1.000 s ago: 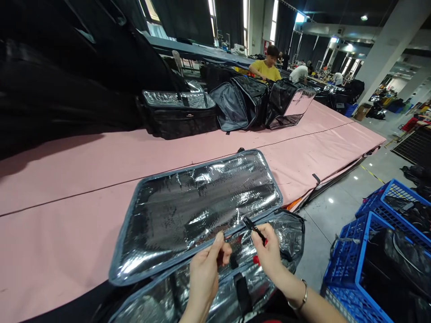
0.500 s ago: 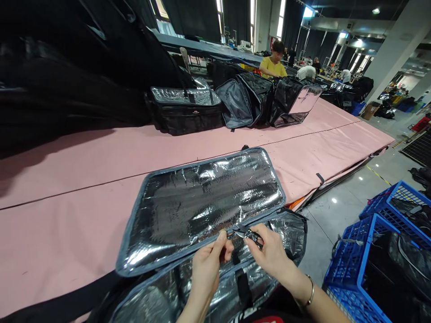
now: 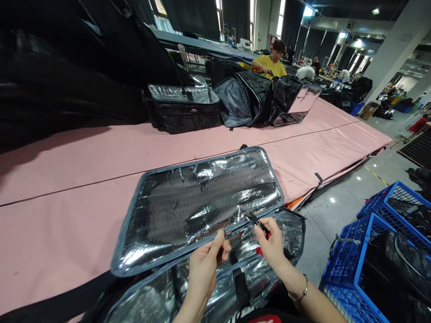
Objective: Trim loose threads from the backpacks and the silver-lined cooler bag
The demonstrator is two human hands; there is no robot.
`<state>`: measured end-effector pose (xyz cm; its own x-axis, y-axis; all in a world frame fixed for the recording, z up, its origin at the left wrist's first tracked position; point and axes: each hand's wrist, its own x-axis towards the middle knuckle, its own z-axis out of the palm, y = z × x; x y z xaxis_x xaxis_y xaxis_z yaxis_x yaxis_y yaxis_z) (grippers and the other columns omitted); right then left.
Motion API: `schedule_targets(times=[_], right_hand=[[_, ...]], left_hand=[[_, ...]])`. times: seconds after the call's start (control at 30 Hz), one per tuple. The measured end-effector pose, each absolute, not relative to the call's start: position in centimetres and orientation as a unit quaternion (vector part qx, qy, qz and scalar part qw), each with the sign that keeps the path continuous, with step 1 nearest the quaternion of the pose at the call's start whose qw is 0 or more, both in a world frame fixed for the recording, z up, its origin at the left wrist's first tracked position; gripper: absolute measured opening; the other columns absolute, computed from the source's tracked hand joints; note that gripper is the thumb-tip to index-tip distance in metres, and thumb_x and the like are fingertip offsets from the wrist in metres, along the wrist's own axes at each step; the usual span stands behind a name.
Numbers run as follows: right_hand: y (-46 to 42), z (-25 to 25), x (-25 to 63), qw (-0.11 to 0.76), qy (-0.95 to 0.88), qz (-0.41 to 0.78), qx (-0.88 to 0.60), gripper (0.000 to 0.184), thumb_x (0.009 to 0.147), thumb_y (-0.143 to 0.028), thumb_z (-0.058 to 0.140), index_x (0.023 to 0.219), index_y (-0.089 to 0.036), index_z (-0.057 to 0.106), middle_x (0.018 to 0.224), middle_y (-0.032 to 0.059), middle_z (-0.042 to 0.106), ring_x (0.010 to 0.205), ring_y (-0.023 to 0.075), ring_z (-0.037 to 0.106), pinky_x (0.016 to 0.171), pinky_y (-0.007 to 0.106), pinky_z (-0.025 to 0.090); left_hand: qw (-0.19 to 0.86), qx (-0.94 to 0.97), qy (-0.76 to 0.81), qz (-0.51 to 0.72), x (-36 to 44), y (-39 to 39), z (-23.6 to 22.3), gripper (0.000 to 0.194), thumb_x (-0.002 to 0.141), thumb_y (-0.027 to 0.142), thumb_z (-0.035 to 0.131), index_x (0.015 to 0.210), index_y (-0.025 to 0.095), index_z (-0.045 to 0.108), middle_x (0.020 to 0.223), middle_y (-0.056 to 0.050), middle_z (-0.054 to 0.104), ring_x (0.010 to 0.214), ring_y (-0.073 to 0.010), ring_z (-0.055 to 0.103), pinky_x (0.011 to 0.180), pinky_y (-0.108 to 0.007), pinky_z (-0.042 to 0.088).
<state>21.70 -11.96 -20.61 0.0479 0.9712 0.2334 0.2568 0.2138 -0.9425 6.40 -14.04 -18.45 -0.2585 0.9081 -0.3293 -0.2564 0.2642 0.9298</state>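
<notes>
An insulated bag's lid (image 3: 205, 193) lies with its silvery lining up and grey binding round its edge. Below it, the foil-lined bag body (image 3: 262, 273) stands open at the table's front edge. My left hand (image 3: 210, 255) is closed in a pinch at the lid's near binding; whether a thread is in the fingers is too small to tell. My right hand (image 3: 271, 240) grips small black thread snips (image 3: 261, 224), their blades pointing up and left, just over the lid's near edge. The snips' handles are partly hidden by my fingers.
Pink covering spreads over the long table (image 3: 67, 215). A black cooler bag (image 3: 185, 112) and more open bags (image 3: 249, 101) stand along its far side. Blue crates (image 3: 346, 260) with black bags sit on the floor at right. A person in yellow (image 3: 274, 65) works beyond.
My right hand with the snips has moved right, away from my left hand, and the blades now point more upward. My left hand stays at the binding. The person in yellow has shifted their arms.
</notes>
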Motion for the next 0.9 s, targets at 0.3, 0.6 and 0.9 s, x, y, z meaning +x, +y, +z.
schedule_targets(times=[0.3, 0.6, 0.9], right_hand=[[-11.6, -19.8, 22.8, 0.472, -0.674, 0.277, -0.496, 0.022, 0.096, -0.033, 0.040, 0.103, -0.019, 0.055, 0.088, 0.0047, 0.063, 0.079, 0.0180, 0.060, 0.072, 0.030, 0.048], [-7.5, -18.2, 22.1, 0.368, -0.808, 0.129, -0.441, 0.024, 0.085, -0.008, 0.052, 0.098, -0.023, 0.066, 0.099, 0.0046, 0.067, 0.088, 0.0163, 0.065, 0.075, 0.025, 0.051], [-5.6, -17.6, 21.9, 0.301, -0.820, 0.146, -0.465, 0.015, 0.083, -0.021, 0.067, 0.096, -0.027, 0.070, 0.097, 0.0010, 0.071, 0.084, 0.0178, 0.067, 0.069, 0.026, 0.050]], left_hand=[[0.559, 0.271, 0.575, 0.532, 6.1, -14.1, -17.8, 0.055, 0.058, 0.068, 0.069, 0.048, 0.014, 0.057, 0.049, -0.001, 0.052, 0.044, -0.0095, 0.040, 0.046, -0.024, 0.031], [0.471, 0.382, 0.618, 0.501, 5.1, -15.7, -17.3, 0.053, 0.067, 0.067, 0.062, 0.085, 0.018, 0.070, 0.064, -0.005, 0.065, 0.051, -0.0180, 0.055, 0.050, -0.030, 0.042], [-0.034, 0.738, 0.596, 0.315, 2.1, -12.7, -16.4, 0.023, 0.088, 0.032, 0.050, 0.096, 0.026, 0.071, 0.086, -0.006, 0.073, 0.079, -0.0248, 0.061, 0.067, -0.035, 0.039]])
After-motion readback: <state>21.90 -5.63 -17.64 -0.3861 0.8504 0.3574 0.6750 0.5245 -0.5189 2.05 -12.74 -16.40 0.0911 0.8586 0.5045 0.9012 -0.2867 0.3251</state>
